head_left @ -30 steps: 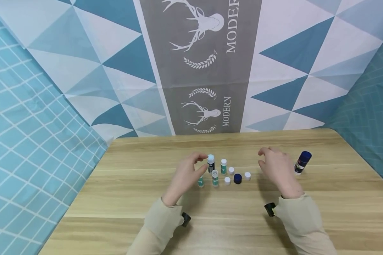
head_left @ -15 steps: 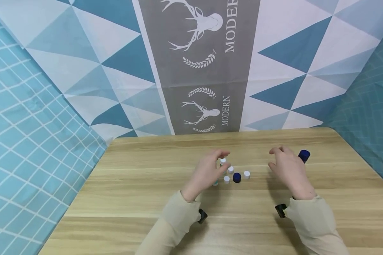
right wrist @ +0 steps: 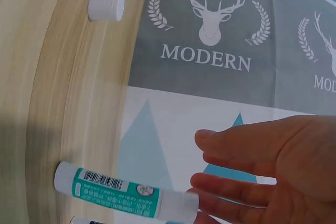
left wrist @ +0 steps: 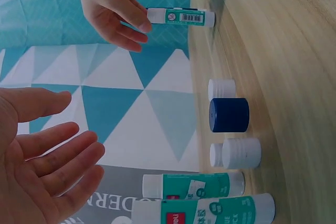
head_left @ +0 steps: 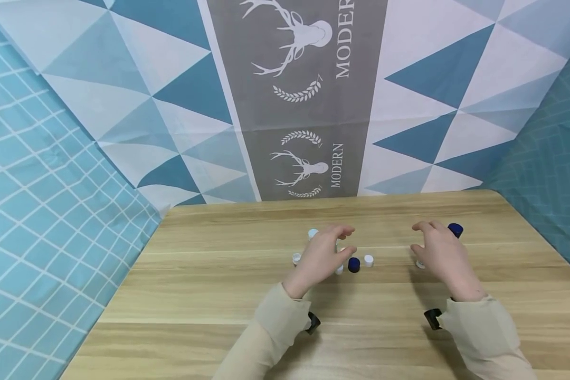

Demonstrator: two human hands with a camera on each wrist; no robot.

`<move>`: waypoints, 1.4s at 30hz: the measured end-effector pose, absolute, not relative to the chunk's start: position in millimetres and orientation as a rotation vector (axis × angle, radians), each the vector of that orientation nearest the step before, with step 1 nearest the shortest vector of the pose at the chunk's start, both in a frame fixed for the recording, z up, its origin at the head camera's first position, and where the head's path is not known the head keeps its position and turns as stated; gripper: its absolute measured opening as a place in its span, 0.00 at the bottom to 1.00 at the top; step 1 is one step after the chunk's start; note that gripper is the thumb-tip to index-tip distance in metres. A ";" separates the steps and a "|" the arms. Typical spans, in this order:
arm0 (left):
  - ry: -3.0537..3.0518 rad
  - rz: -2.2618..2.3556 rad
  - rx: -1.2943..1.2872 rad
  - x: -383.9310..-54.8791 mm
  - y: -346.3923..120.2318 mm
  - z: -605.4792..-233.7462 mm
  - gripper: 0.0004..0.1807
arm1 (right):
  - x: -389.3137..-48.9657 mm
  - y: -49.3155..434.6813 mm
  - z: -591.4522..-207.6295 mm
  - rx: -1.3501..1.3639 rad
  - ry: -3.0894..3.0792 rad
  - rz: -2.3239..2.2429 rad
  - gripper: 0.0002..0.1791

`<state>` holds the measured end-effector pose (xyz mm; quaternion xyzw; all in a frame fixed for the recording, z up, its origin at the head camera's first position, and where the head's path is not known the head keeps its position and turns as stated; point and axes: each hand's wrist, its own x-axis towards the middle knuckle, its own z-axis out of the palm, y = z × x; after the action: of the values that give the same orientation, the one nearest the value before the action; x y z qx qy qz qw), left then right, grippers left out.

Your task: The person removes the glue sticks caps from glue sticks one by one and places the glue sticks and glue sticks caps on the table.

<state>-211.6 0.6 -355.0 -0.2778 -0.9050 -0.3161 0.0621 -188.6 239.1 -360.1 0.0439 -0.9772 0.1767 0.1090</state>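
Note:
My left hand [head_left: 322,257] hovers over the group of glue sticks and loose caps, fingers apart with nothing between them. It partly covers them in the head view. Two green-labelled glue sticks [left wrist: 202,184] [left wrist: 210,211] stand below it in the left wrist view, beside a navy cap [head_left: 353,265] and several white caps [head_left: 368,260]. My right hand [head_left: 439,256] is at the right, thumb and fingers spread. Near its fingertips stands a capped green-labelled glue stick [right wrist: 118,191]; the hand does not grip it. Behind that hand shows a larger stick's navy cap [head_left: 455,229].
To the left of the left hand, an open white tube top [head_left: 296,258] and a pale top [head_left: 313,233] show. The wooden table [head_left: 180,295] meets a patterned cloth backdrop [head_left: 309,105] at its far edge. Blue cloth [head_left: 52,200] hangs along the left side.
My left hand has moved right across the glue sticks toward the loose caps. The right hand has shifted right, uncovering the base of the glue stick under it.

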 end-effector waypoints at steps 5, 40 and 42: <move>-2.752 -0.966 -0.842 -211.4 3.0 -358.2 0.19 | -188.0 243.0 -360.7 0.130 -2.862 0.539 0.21; -2.815 -0.887 -0.966 -203.4 32.7 -370.8 0.17 | -190.3 250.9 -381.4 0.128 -2.929 0.670 0.16; -2.820 -0.896 -0.962 -202.7 34.1 -371.4 0.18 | -189.3 249.8 -380.8 0.135 -2.930 0.675 0.16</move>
<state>-202.7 34.1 -371.4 -0.3093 -0.9062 -0.2878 0.0152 -189.3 249.8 -380.8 0.0446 -0.9714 0.2238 0.0657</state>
